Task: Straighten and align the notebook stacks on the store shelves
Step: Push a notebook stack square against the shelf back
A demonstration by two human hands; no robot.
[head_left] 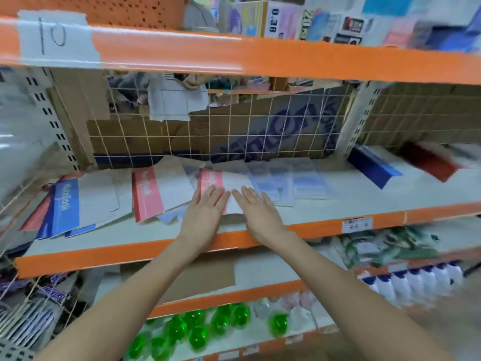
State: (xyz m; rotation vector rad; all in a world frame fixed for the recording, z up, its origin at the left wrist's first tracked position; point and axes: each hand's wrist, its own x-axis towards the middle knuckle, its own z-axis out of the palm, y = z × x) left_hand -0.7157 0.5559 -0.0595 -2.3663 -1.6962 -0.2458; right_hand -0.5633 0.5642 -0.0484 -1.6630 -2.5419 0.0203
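Hands out flat on the middle shelf (pixel 338 190), and we're right over the notebooks. Our left hand (pixel 205 211) lies palm down, fingers straight and close together, pressing on the red-banded notebook stack (pixel 212 182) near the shelf's middle. Our right hand (pixel 256 208) sits just beside it, also flat, fingers straight and slightly fanned, resting on the white cover of that same stack. The fingertips of both hands nearly meet. Neither hand is curled round anything.

Left of that we see a second red-banded stack (pixel 147 195), tilted and askew, with pale sheets poking out beneath its lower edge. Further left again, a blue-banded stack (pixel 66 205) fans out untidily toward the shelf's front edge, red covers showing under it. To the right of our hands lies a spread of pale blue notebooks (pixel 294 185), overlapping one another, blurred. Well to the right, a dark blue notebook (pixel 373 166) and a red one (pixel 429 160) lie near the back.

Behind runs a wire grid (pixel 234 131) backed with cardboard. Below, green bottles (pixel 197 332) and white bottles (pixel 416 280) fill the lower shelves.
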